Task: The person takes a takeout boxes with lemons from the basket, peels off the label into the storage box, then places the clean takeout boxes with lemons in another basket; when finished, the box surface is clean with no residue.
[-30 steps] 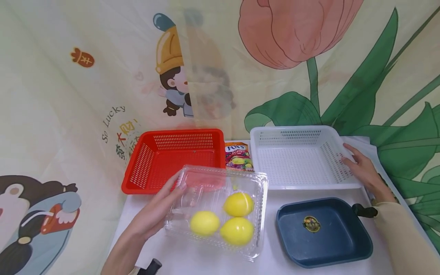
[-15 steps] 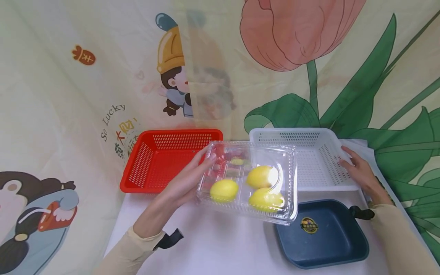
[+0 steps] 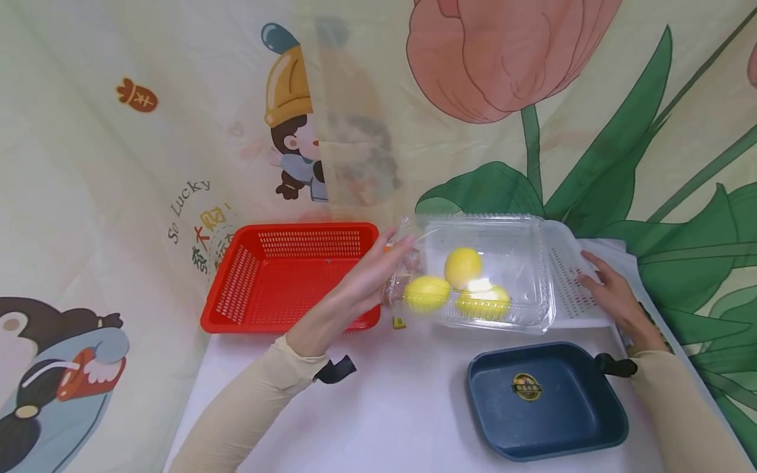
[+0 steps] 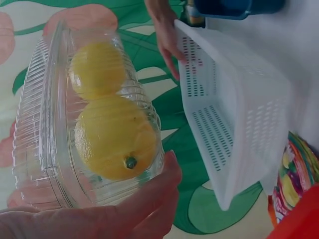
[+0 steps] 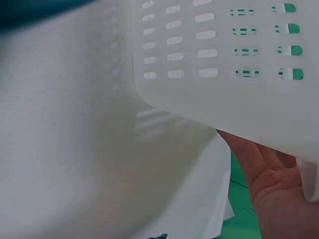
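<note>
My left hand [image 3: 369, 272] grips the left end of a clear plastic clamshell box [image 3: 520, 249], lid closed, with three lemons inside. The lemons [image 3: 427, 293] lie toward its near side. In the head view the box overlaps most of a white perforated basket [image 3: 570, 272]; in the left wrist view it is held apart from the basket [image 4: 259, 94]. My right hand [image 3: 618, 295] holds the basket's right rim, thumb on the inner side. In the right wrist view, the basket wall [image 5: 199, 99] hides the fingertips of the right hand [image 5: 284, 199].
A red perforated basket [image 3: 284, 279] stands at the left. In front of the white basket lies a dark blue pan [image 3: 550, 407] with a black handle [image 3: 615, 365]. A candy bag [image 4: 289, 186] sits between the baskets, mostly hidden in the head view. A printed curtain [image 3: 367, 98] hangs behind.
My left hand has carried the box of lemons right and away from me, from before the red basket to over the white one. The lemons have shifted inside. The right hand stays at the rim.
</note>
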`<state>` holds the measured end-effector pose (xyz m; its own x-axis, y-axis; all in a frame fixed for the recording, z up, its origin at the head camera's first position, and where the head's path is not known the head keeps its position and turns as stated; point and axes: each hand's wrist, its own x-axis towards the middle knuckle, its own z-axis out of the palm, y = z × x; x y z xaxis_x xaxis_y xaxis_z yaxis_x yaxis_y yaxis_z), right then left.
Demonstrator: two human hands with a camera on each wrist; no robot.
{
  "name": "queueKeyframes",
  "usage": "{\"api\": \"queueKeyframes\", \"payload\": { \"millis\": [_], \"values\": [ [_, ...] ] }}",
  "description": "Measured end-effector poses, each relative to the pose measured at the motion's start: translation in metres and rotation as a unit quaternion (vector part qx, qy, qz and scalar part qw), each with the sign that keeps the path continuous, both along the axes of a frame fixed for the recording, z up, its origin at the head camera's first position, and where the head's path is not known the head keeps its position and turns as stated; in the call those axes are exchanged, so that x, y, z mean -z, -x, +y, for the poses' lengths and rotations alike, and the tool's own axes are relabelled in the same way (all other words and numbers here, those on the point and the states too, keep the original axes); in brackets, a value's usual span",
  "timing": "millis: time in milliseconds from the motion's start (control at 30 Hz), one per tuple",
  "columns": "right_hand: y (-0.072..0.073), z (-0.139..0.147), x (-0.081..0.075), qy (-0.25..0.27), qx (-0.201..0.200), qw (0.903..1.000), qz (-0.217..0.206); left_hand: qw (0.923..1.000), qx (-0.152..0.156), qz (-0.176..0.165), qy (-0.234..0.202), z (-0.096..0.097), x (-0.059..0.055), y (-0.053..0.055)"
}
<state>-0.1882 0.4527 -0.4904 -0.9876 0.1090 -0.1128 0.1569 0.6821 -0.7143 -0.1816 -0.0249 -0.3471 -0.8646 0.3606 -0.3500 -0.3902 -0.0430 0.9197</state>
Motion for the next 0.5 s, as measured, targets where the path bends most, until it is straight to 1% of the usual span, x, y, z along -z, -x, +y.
{"api": "queueKeyframes", "payload": {
  "millis": [67,167,300,500],
  "values": [
    [0.000,0.000,0.000,-0.004,-0.003,1.0000,-0.001,0.9999,-0.003,-0.004,-0.010,0.007,0.001,0.005],
    [0.000,0.000,-0.001,-0.009,-0.006,0.9999,0.000,0.9998,-0.010,-0.002,-0.017,0.015,0.004,0.011],
    [0.000,-0.001,-0.001,-0.008,-0.006,0.9999,0.002,0.9998,-0.018,0.007,-0.011,0.022,0.007,0.019],
    [0.000,0.001,-0.002,0.001,-0.004,1.0000,-0.004,0.9995,-0.022,0.006,-0.022,0.032,0.011,0.029]
  ]
}}
